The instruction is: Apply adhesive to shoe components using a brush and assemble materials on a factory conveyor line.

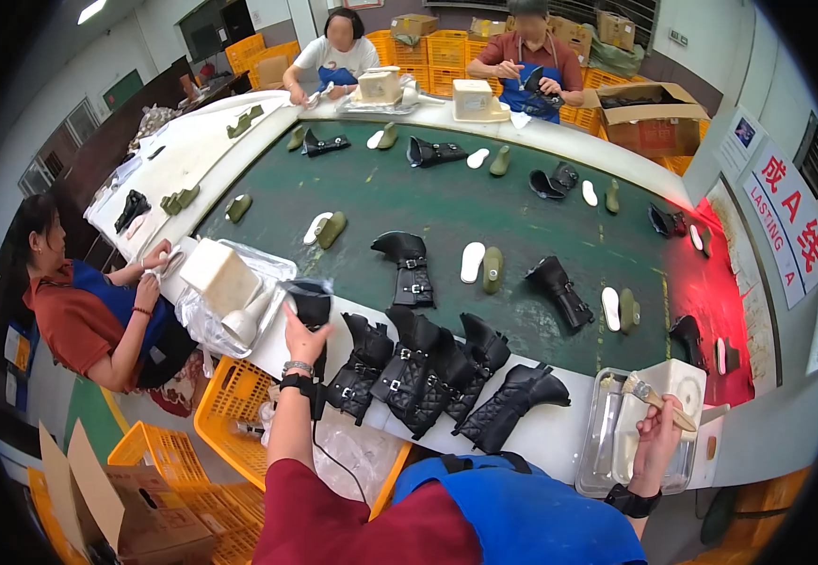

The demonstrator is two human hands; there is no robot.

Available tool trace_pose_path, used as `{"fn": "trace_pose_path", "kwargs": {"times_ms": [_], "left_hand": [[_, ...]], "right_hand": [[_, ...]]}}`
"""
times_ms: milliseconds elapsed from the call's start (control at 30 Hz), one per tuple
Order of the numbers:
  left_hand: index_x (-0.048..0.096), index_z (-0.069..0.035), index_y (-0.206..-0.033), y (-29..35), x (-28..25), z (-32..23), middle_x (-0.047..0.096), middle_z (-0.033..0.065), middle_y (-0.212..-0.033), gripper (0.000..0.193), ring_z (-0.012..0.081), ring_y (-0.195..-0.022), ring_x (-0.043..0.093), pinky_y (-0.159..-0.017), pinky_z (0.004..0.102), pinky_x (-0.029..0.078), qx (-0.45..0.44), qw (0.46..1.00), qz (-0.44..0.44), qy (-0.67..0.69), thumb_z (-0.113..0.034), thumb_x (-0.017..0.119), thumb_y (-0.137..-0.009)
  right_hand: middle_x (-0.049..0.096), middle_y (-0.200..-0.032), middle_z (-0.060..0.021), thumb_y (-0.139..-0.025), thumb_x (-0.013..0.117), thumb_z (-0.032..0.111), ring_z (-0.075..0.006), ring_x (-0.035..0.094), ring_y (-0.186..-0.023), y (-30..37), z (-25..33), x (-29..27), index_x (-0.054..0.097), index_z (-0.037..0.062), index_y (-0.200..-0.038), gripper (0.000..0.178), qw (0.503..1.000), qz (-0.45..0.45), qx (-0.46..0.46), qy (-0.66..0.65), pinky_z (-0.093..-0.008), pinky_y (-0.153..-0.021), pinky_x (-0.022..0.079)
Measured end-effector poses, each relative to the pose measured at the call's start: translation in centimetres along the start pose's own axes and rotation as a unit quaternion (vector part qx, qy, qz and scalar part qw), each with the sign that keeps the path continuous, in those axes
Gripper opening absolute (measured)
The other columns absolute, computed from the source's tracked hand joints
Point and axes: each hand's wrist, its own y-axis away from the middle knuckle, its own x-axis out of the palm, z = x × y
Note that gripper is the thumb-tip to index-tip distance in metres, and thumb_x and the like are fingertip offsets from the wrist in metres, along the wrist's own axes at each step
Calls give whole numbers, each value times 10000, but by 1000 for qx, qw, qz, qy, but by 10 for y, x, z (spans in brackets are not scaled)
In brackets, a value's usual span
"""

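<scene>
Blue apron nearest, left hand grips 1 boot projecting forward, right hand 1 brush.

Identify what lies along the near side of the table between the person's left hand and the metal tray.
The head view shows several black boots lying close together, some overlapping, between the left hand and the metal tray.
</scene>
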Motion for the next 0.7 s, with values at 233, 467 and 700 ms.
{"fn": "trace_pose_path", "kwargs": {"times_ms": [233, 467, 700], "left_hand": [[218, -11, -1364, 37, 1, 50, 502, 197, -1088, 1052, 382, -1028, 496, -864, 429, 422, 16, 981, 129, -145, -370, 762, -538], [359, 22, -1255, -1, -9, 4, 504, 245, -1112, 762, 384, -1020, 503, -885, 409, 413, 40, 999, -21, 25, -207, 714, -621], [328, 17, -1269, -150, 2, -7, 466, 298, -1134, 834, 403, -1024, 480, -875, 430, 405, -8, 999, 2, -42, -261, 735, -595]], "right_hand": [[482, -717, -1, -940, 468, 193, -46, 417, -563, -8, -6, 22, 515, 72, -1031, 159, 1000, 6, -3, 23, -193, -516, 408], [481, -719, -8, -931, 482, 189, -49, 414, -554, -22, -5, 38, 521, 75, -1022, 151, 996, -9, 0, 87, -189, -512, 401], [480, -726, -19, -936, 468, 185, -53, 411, -539, -30, -7, 49, 506, 75, -1014, 140, 991, -35, 16, 129, -189, -512, 401]]}}
